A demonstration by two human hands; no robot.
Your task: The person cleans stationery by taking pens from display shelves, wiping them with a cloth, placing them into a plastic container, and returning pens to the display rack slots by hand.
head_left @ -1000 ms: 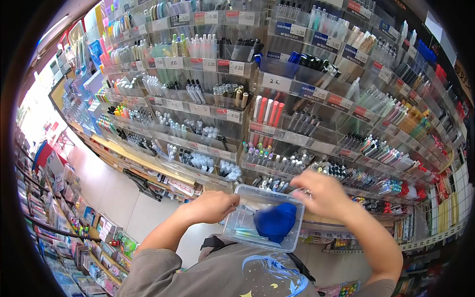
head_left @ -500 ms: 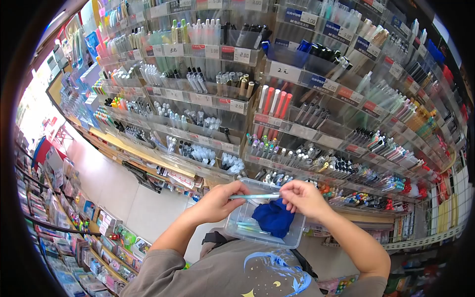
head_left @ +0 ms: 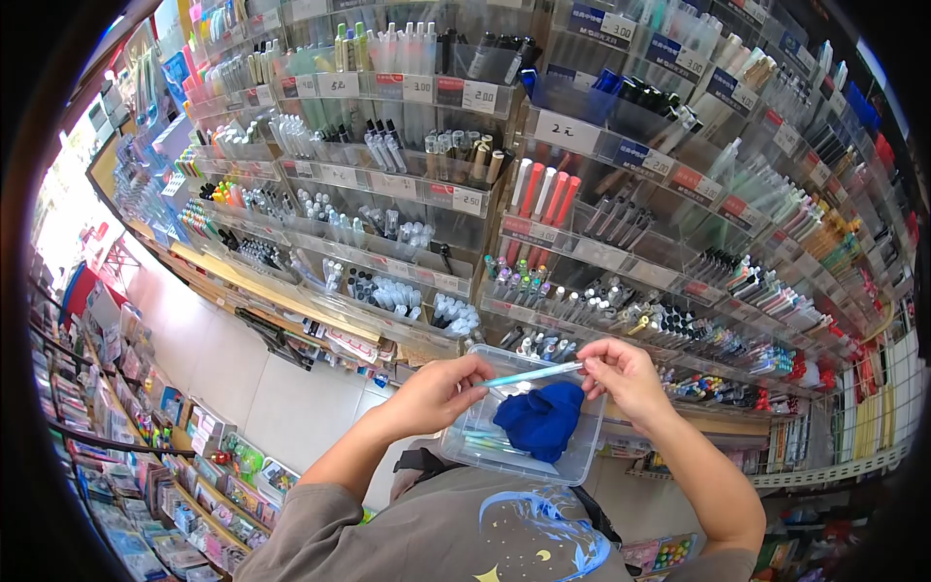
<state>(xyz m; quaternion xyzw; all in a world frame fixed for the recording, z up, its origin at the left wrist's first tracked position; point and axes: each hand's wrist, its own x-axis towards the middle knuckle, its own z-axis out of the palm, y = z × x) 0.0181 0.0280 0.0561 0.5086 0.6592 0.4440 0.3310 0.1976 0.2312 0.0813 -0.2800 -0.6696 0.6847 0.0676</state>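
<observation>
A light-blue pen (head_left: 531, 374) stretches between my two hands above a clear plastic box. My left hand (head_left: 436, 393) pinches one end of it. At the other end, the whitish tip is between the closed fingers of my right hand (head_left: 626, 380). Under the pen, the clear box (head_left: 589, 456) rests close to my body. Inside it lie a crumpled dark-blue cloth (head_left: 540, 421) and several pale pens (head_left: 488, 441) along its left side.
A tall rack of clear compartments (head_left: 388, 184) full of pens and markers, with price tags (head_left: 561, 130), rises in front. At lower left stand shelves of packaged goods (head_left: 184, 485) beside a tiled floor (head_left: 272, 407). On the right is a white wire grid (head_left: 878, 417).
My right hand has shifted slightly right and up, and the pen tilts more, showing more of its length. The left hand stays nearly in place. The view has moved a little.
</observation>
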